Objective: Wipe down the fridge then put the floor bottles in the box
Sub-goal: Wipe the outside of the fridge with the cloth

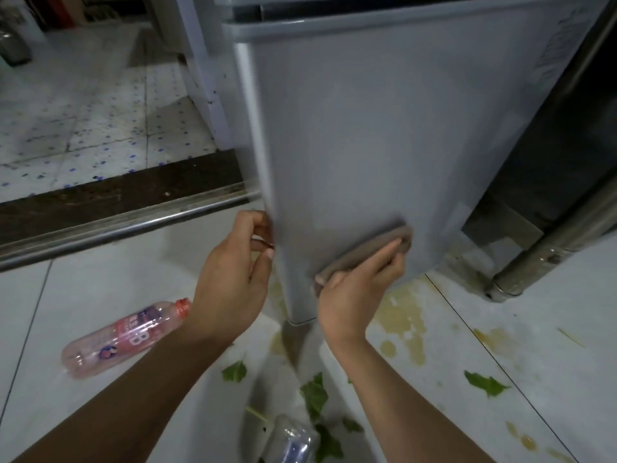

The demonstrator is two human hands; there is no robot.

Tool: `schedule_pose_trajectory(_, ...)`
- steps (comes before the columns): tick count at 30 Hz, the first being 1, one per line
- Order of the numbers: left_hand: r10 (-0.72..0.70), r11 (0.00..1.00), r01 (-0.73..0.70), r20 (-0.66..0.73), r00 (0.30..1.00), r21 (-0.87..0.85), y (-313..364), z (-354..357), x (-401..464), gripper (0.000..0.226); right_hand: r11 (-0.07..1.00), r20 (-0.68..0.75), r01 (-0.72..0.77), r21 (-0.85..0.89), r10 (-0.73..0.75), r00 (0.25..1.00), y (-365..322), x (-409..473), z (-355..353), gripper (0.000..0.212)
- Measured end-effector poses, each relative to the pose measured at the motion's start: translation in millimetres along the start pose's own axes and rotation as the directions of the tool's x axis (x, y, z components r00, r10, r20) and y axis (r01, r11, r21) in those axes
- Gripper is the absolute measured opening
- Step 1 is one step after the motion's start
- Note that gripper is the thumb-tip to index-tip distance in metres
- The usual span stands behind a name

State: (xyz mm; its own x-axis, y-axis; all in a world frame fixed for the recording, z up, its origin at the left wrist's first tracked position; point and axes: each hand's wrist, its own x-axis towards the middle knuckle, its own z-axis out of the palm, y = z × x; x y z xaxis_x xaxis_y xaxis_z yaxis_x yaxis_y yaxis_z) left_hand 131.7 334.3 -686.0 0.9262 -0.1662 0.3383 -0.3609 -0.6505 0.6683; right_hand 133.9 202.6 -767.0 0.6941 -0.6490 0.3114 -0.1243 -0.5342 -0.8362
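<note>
The grey fridge (pixel 367 128) fills the upper middle of the head view. My right hand (pixel 359 290) presses a brownish cloth (pixel 367 252) flat against the lower part of the fridge door. My left hand (pixel 233 272) grips the door's left edge, fingers curled round it. A pink-labelled plastic bottle (pixel 123 339) with a red cap lies on its side on the floor at the left, partly behind my left forearm. A clear plastic bottle (pixel 287 439) lies on the floor at the bottom centre.
Green leaves (pixel 485 384) are scattered over the white tile floor, with yellowish stains (pixel 404 315) beside the fridge. A dark metal-edged step (pixel 117 208) leads up to a speckled floor at the left. A steel leg (pixel 521 272) of a dark unit stands at the right.
</note>
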Motion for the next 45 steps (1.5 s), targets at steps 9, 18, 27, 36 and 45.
schedule_pose_trajectory(9, 0.028, 1.000, -0.029, 0.090, 0.996, 0.001, -5, -15, 1, 0.037, 0.956, 0.028, -0.079, 0.284, 0.074, 0.997, -35, -9, -7, 0.085)
schedule_pose_trajectory(18, 0.008, 0.998, -0.016, 0.118, 0.993, 0.066, -28, -22, -10, 0.033, 0.997, 0.122, 0.043, 0.057, -0.049, 0.991, -12, -51, 18, 0.091)
schedule_pose_trajectory(27, -0.106, 0.994, 0.105, 0.115, 0.988, 0.018, -38, -25, -21, 0.032, 0.940, 0.014, 0.018, 0.340, -0.025, 1.000, -41, -53, 22, 0.098)
schedule_pose_trajectory(36, -0.153, 0.988, 0.153, 0.074, 0.985, 0.006, -42, -26, -22, 0.039, 0.998, 0.148, 0.054, -0.038, -0.048, 0.988, 18, -74, 46, 0.086)
schedule_pose_trajectory(45, -0.118, 0.992, 0.111, 0.137, 0.983, 0.059, -45, 2, -24, 0.037, 0.986, 0.239, -0.145, 0.082, 0.122, 0.963, 32, -72, 46, 0.071)
